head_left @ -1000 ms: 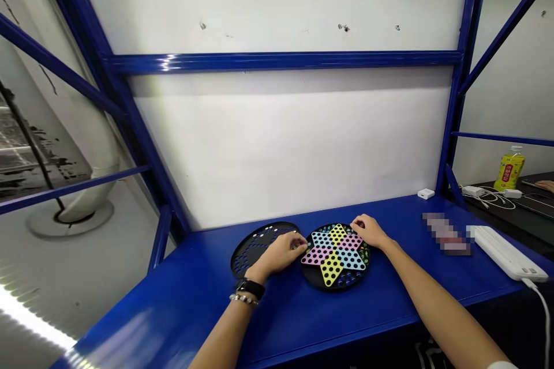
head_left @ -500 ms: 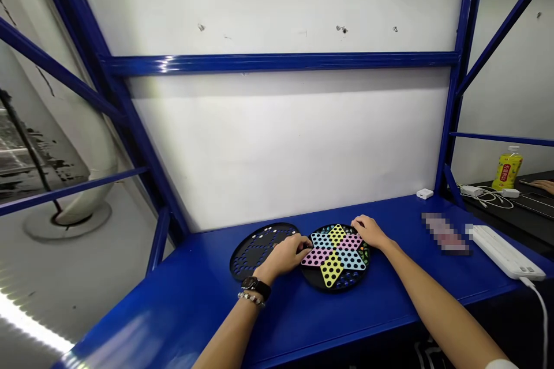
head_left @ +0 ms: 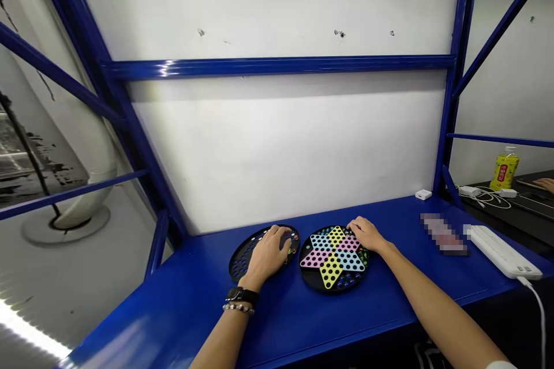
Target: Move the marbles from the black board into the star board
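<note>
Blue metal tabletop (head_left: 182,305) runs across the lower view, two round pieces on it side by side, a narrow gap between. Nearer the person's right: a round black plastic board (head_left: 310,279) bearing a flat six-pointed star (head_left: 331,274) in pink, yellow and pale blue. Beside it, a round black perforated tray (head_left: 239,253). Judged progress: outer ring of the board partly filled, star holes reading dark, none visibly filled; small pieces remain loose in the tray, count unclear. Left hand (head_left: 265,255) lies palm down over the tray, wrist low, fingers spread and curved, thumb apart; cannot tell whether anything is pinched. Right hand (head_left: 367,234) reaches in from the side, forearm slanting, bent fingers at the board's far right rim; grip on it cannot be told. Smallest: blue marbles (head_left: 346,281) and green marbles (head_left: 364,256) in the ring, white pieces (head_left: 253,238) along the tray's far edge.
</note>
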### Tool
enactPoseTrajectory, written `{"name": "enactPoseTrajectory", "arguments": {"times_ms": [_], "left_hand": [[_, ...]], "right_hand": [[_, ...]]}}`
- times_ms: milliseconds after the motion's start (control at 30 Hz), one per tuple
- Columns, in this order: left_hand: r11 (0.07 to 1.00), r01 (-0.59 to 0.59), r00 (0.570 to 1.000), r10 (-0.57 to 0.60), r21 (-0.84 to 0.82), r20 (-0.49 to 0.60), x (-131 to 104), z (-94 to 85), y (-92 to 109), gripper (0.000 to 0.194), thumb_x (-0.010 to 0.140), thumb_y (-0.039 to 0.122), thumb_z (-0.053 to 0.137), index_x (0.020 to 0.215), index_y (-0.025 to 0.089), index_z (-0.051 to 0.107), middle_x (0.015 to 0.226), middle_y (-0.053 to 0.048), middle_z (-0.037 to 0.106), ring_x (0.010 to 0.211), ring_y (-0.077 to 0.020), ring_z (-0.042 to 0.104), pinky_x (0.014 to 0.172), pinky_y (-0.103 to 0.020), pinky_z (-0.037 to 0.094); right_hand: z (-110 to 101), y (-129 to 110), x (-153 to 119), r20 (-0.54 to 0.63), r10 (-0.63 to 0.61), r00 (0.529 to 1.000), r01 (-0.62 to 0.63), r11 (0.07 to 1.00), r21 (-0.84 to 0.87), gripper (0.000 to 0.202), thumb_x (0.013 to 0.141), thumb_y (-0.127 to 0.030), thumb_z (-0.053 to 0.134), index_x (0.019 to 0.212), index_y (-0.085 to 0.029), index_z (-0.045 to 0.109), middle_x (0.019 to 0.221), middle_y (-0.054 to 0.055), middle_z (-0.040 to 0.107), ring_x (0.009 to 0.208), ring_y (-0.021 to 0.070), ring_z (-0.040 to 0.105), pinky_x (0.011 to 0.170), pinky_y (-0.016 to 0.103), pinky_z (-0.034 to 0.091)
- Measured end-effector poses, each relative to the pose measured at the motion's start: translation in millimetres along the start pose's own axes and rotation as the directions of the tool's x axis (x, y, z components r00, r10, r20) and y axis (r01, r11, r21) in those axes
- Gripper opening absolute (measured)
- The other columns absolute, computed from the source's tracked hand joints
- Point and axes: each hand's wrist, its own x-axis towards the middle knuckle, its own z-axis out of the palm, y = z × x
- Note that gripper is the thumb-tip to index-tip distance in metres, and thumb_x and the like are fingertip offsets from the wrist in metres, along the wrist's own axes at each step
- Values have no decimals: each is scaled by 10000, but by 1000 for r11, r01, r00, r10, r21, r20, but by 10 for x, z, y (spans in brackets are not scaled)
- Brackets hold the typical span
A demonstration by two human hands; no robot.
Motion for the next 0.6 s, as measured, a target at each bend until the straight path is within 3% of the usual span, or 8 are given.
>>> {"name": "enactPoseTrajectory", "arguments": {"times_ms": [100,233,300,433,600], "left_hand": [[991,-129,991,129,-25,-21,88,65,266,359,989,316,383,1253,235,611,1262,-83,626,1158,-245,600,1017,-364,462],[958,-285,946,275,35,168,349,287,663,464,974,418,451,1406,261,514,1357,-92,574,1183,-287,576,973,-414,487],[944,-322,931,303,66,205,484,416,800,428,993,427,415,1381,283,525,1348,-80,576,1172,-280,571,947,-413,488],[948,-295,950,278,119,142,605,581,910,365,1027,349,307,1213,233,598,1235,-100,604,1100,-272,571,922,-422,471],[945,-291,953,272,146,136,602,618,882,363,1030,373,310,1185,227,604,1216,-112,588,1081,-281,563,916,-436,463]], "right_hand": [[9,1,6,-7,5,1000,-5,1000,-1,376,999,-333,369,961,-267,738,1016,49,662,1029,219,608,921,321,438],[-3,-8,10,-12,0,1000,0,1000,-9,371,990,-332,381,933,-256,739,1000,46,672,993,213,617,891,303,439],[-12,-16,9,-10,-5,1000,5,1000,-14,373,990,-336,378,927,-250,736,998,49,676,981,212,620,871,293,441],[-16,-22,15,-11,-6,1000,6,1000,-24,361,988,-346,385,901,-240,719,990,56,670,964,212,621,856,291,439],[-12,-5,26,-10,-8,1000,8,999,-31,356,991,-376,397,848,-238,693,926,45,643,898,203,610,812,288,430]]}}
